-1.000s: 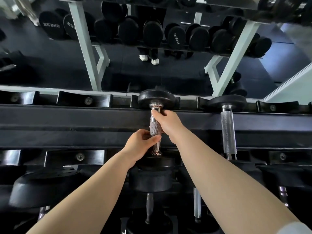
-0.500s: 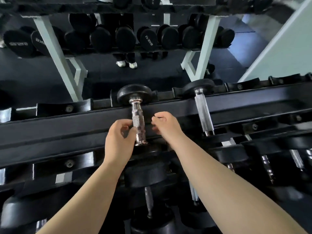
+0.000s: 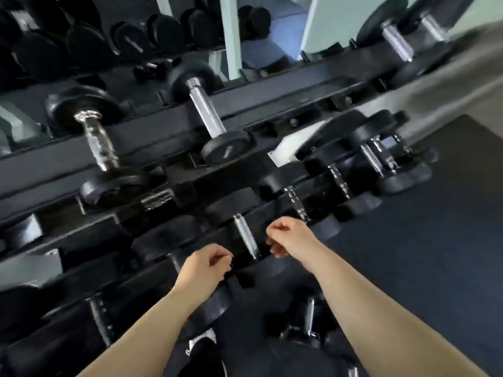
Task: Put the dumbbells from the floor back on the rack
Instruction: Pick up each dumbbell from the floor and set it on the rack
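The black dumbbell [image 3: 99, 144] with a chrome knurled handle lies across the top tier of the black rack [image 3: 272, 85], at the left. A second dumbbell [image 3: 209, 115] rests to its right on the same tier. My left hand [image 3: 204, 265] and my right hand [image 3: 290, 236] hang loosely curled in front of the lower tiers, holding nothing. Between them shows the chrome handle of a lower-tier dumbbell [image 3: 246, 236]. On the dark floor below my right forearm lies another dumbbell [image 3: 309, 321].
Several more dumbbells [image 3: 375, 156] fill the lower tiers to the right. A mirror [image 3: 136, 36] behind the rack reflects another loaded rack. Dark rubber floor mat [image 3: 435, 240] spreads to the right. My shoe [image 3: 202, 342] shows at the bottom middle.
Both hands have let go of the top-tier dumbbell and dropped down toward the lower tiers. The view has swung down and to the right, blurring the picture.
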The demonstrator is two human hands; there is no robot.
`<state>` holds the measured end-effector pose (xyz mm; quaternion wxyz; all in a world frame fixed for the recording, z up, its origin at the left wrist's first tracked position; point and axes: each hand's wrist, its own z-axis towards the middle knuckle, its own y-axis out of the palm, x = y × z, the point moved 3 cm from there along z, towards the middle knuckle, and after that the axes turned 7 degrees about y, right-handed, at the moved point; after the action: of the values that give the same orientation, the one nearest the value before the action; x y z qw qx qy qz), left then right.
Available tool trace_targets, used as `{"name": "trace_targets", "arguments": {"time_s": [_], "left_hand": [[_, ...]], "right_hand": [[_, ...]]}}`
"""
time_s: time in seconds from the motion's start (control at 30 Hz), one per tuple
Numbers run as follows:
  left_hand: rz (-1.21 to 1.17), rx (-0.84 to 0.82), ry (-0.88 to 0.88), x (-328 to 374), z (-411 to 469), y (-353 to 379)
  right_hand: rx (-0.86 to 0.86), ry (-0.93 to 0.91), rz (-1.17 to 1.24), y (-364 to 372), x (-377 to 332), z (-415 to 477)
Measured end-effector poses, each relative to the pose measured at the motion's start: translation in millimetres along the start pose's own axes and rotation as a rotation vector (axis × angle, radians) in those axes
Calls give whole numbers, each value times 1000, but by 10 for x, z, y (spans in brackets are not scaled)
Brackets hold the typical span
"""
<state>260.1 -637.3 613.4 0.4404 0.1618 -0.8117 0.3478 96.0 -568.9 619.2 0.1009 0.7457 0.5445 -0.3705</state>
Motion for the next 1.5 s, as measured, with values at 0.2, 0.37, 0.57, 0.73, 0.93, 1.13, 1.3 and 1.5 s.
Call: {"name": "trace_targets", "arguments": {"time_s": [0.2, 0.37, 0.57, 0.73, 0.93, 1.13, 1.3, 1.5], "left_hand": [[181, -380, -191, -503, -446, 1832], [-46, -388, -419, -924, -751, 3255], [-43, -280, -390, -1958, -188, 4523], [-19, -539, -399, -2968, 74, 5894], [37, -845, -504, -4025, -95, 7304], [-130, -872, -548, -4544, -227, 7765], [-306, -622, -533, -4541, -486, 7848], [-277, -580, -557, -4663, -401, 7683]], "right_hand": [[54, 227, 151, -1172, 1866, -453], [115, 328, 266, -1863, 3392, -510], [171, 416, 450, -1940, 5043, 431], [218, 493, 446, -1717, 6561, 1210], [269, 592, 193, -1574, 8085, 1880], [131, 471, 583, -1223, 8418, 2198], [229, 400, 665, -1219, 8374, 2213], [90, 409, 650, -1160, 8326, 2232]]}}
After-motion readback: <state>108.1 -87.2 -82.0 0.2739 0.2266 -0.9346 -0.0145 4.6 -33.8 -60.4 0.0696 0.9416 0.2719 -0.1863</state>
